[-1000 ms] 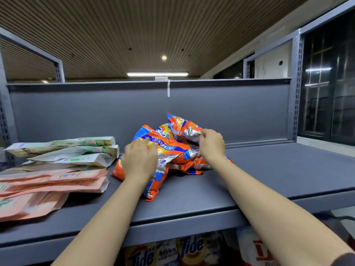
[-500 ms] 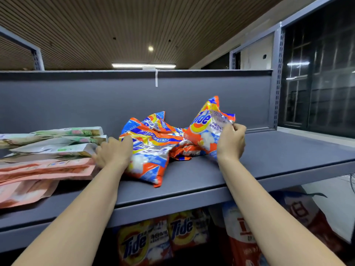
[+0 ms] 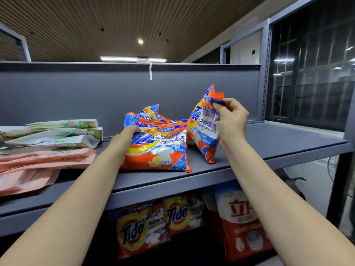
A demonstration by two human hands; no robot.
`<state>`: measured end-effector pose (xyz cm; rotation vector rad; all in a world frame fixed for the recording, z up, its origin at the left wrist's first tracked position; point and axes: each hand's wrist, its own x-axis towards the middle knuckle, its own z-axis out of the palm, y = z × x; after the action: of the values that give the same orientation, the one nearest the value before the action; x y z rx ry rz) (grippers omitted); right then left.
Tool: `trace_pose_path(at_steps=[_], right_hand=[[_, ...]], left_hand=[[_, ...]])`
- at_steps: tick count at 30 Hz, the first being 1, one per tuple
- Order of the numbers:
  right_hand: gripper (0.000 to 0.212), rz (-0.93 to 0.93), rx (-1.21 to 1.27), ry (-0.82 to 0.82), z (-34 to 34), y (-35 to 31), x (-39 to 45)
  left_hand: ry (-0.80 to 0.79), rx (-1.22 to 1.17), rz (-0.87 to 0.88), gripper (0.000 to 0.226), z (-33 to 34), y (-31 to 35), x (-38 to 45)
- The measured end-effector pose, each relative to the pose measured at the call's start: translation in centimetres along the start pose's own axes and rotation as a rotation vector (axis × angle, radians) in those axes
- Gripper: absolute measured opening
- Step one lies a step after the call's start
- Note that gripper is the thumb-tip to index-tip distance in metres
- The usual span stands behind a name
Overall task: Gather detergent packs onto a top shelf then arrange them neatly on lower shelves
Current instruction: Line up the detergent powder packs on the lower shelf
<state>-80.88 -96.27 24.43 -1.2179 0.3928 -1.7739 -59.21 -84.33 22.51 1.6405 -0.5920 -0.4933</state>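
Orange Tide detergent packs lie on the grey top shelf. My right hand pinches the top corner of one Tide pack, holding it upright with its bottom on the shelf. My left hand grips the left edge of another Tide pack, which is tipped up facing me. A further crumpled Tide pack shows behind it. To the left lie flat green-white pouches and pink pouches in stacks.
On the shelf below stand two Tide packs and a red-and-white detergent bag. A grey back panel closes the shelf behind. A perforated upright post stands at the right, with dark windows beyond.
My right hand pulled one Tide pack away to the right and stood it upright. My left hand moved onto the front pack's left edge and tipped it up, showing its face.
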Motion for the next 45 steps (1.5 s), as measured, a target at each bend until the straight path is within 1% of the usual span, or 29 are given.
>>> trace_pose_path(at_steps=[1,3,5,7,8,9,11,13,15,17,20,23,26,29,31,32,33,34,35,36,37,40,41,43,45], right_hand=[[0.023,-0.043,-0.005,0.023,-0.2,-0.1,-0.2],[0.022,-0.078,0.004,0.057,-0.4,0.1,-0.9],[0.015,-0.018,-0.03,0.042,-0.7,0.9,-2.0],[0.03,0.107,-0.155,0.033,-1.1,2.0,-2.8],[0.034,0.182,-0.193,0.043,-1.3,2.5,-2.8],[0.033,0.249,-0.209,0.057,-1.6,2.8,-2.6],[0.022,0.338,-0.254,0.081,-2.3,3.0,-2.1],[0.011,0.374,-0.306,0.103,-2.8,2.5,-1.9],[0.01,0.362,-0.261,0.124,-3.1,2.0,-2.1],[0.02,0.332,-0.154,0.136,-3.3,1.3,-2.9],[0.027,0.296,0.011,0.144,-3.8,-0.2,-3.9],[0.029,0.274,0.131,0.103,-4.5,-1.8,-4.9],[0.036,0.211,0.119,0.056,-5.3,-3.1,-6.2],[0.034,0.085,-0.006,0.05,-7.0,-3.9,-7.2],[0.035,-0.011,-0.062,0.059,-8.5,-5.0,-8.2],[0.036,-0.045,-0.049,0.056,-9.4,-5.7,-8.9],[0.035,-0.049,-0.025,0.036,-10.6,-6.6,-9.7],[0.033,-0.004,-0.032,-0.005,-11.7,-7.4,-10.5],[0.029,0.095,-0.066,-0.072,-12.5,-8.1,-11.4],[0.038,0.212,-0.108,-0.13,-13.6,-8.5,-12.1],[0.042,0.26,-0.138,-0.175,-14.4,-8.6,-12.4],[0.018,0.206,-0.187,-0.225,-15.8,-6.8,-12.0],[0.017,0.162,-0.208,-0.227,-15.9,-5.8,-11.9],[0.024,0.089,-0.253,-0.232,-16.6,-3.4,-12.2],[0.027,0.129,-0.305,-0.262,-17.2,-1.2,-12.7]], left_hand=[[0.001,0.003,-0.003,0.049,-0.1,-0.1,0.3],[0.11,0.07,0.05,0.041,-0.1,-0.4,0.6],[0.203,0.203,0.157,0.028,0.0,-0.6,0.6],[0.255,0.318,0.23,0.023,0.1,-0.7,0.3],[0.277,0.342,0.247,0.024,0.1,-0.8,0.1],[0.296,0.356,0.261,0.026,0.2,-0.9,-0.1],[0.349,0.368,0.286,0.031,0.2,-1.1,-0.3],[0.366,0.386,0.285,0.038,0.3,-1.0,-0.7],[0.358,0.375,0.264,0.041,0.4,-0.8,-1.2],[0.386,0.29,0.247,0.041,0.4,-0.6,-2.2],[0.55,0.233,0.278,0.041,0.6,-0.7,-4.7],[0.72,0.201,0.366,0.042,0.9,-0.9,-7.8],[0.854,0.13,0.466,0.042,1.4,-1.0,-10.7],[0.982,0.073,0.527,0.041,1.9,-2.0,-13.7],[1.042,0.06,0.566,0.041,2.0,-3.3,-15.5],[1.056,0.054,0.595,0.041,2.0,-4.0,-16.3],[1.059,0.053,0.623,0.041,2.1,-5.0,-17.1],[1.053,0.064,0.644,0.04,2.2,-6.1,-18.0],[1.043,0.086,0.655,0.04,2.5,-7.2,-18.8],[1.034,0.112,0.647,0.039,2.7,-8.5,-19.4],[1.03,0.132,0.617,0.039,3.0,-9.8,-20.1],[1.044,0.182,0.459,0.04,3.5,-13.7,-21.5],[1.044,0.203,0.414,0.041,3.6,-14.9,-21.8],[1.038,0.251,0.355,0.043,3.5,-17.2,-22.1],[1.009,0.273,0.262,0.045,2.9,-19.3,-21.8]])
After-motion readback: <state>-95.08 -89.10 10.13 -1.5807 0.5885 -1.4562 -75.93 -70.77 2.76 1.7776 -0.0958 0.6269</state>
